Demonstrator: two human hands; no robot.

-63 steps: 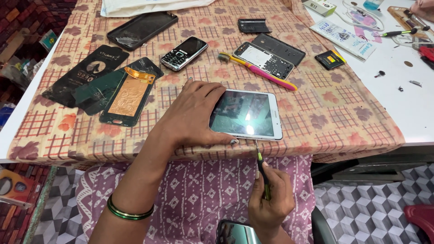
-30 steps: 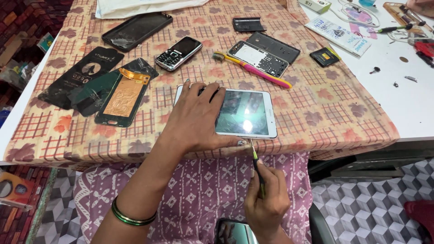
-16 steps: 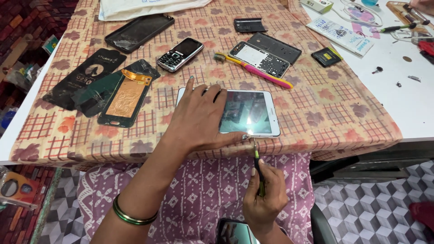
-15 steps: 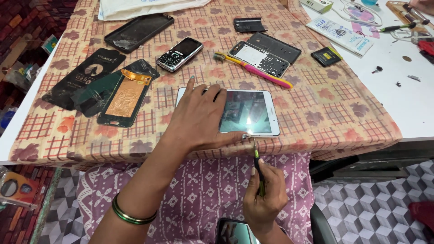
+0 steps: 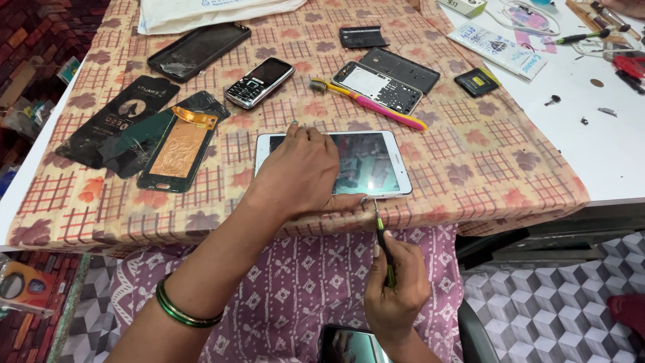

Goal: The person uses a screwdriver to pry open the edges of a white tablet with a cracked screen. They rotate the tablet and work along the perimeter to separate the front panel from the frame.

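A white tablet (image 5: 373,165) lies screen up on the checked tablecloth (image 5: 470,168) near the table's front edge. My left hand (image 5: 299,175) lies flat across its left half, pressing it down, thumb along the near edge. My right hand (image 5: 396,289), below the table edge, grips a thin green-handled tool (image 5: 383,238). The tool's metal tip touches the tablet's near edge at about its middle.
Left of the tablet lie dark back covers and a phone with a copper-coloured panel (image 5: 178,148). Behind are a keypad phone (image 5: 259,82), a pink toothbrush (image 5: 369,104), an open phone frame (image 5: 376,87), a battery (image 5: 476,81) and a cracked dark screen (image 5: 198,50). Small screws and tools lie on the white table (image 5: 605,148) at right.
The view shifted slightly. My left hand stays on the tablet. My right hand keeps the tool's tip at the tablet's near edge, with little movement.
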